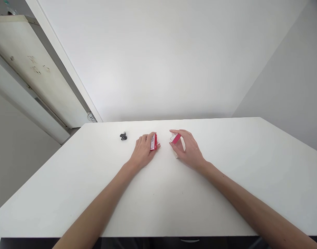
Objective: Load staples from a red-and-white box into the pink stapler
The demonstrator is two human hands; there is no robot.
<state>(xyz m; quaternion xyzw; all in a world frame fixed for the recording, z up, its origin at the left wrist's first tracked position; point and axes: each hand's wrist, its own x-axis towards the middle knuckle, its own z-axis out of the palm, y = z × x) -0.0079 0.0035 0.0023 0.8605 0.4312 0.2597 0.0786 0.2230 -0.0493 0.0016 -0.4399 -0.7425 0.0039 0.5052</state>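
A black clip (123,136) lies on the white table (158,204), at ten o'clock from the left hand (144,147), whose thumb and fingers hold a red-and-white box (153,142); at three o'clock, the right hand (188,148) pinches a second box (176,139). Light, even pressure should best prevent crushing. The former's long axis runs twelve to six, red side facing three; the latter's red side slants eight to two.
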